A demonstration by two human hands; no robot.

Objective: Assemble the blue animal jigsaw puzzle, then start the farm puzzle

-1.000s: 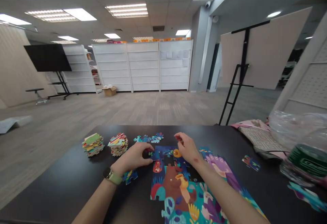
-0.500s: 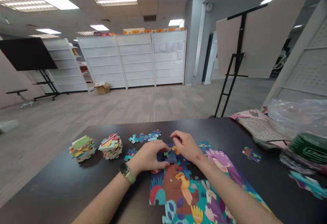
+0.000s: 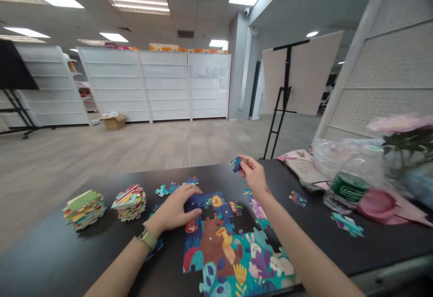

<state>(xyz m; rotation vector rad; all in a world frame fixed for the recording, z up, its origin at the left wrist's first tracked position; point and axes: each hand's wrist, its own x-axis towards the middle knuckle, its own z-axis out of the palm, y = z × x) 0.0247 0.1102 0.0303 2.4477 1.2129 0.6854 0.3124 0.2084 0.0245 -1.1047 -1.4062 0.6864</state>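
Observation:
Pinched in my right hand (image 3: 253, 175) is a small dark blue puzzle piece (image 3: 235, 164), raised above the far part of the table. My left hand (image 3: 177, 206), fingers spread, rests at the upper left of the partly joined puzzle (image 3: 219, 247). That puzzle shows a brown bear, a white rabbit and plants, with dark gaps near its upper middle. Loose blue pieces (image 3: 162, 190) lie beyond my left hand, and others are partly hidden under it. Two stacks of pieces, one on the far left (image 3: 84, 209) and one nearer (image 3: 130, 203), stand on the black table (image 3: 111, 247).
At the right are a loose piece (image 3: 298, 198), a teal piece (image 3: 347, 224), a bottle with a green label (image 3: 350, 184), a patterned bag (image 3: 304, 170), clear plastic and pink flowers (image 3: 402, 123). An easel (image 3: 287, 80) stands beyond the table.
My right hand has lifted off the puzzle, up and away, with a blue piece in its fingers. My left hand has opened wider at the puzzle's upper left. The view has turned right.

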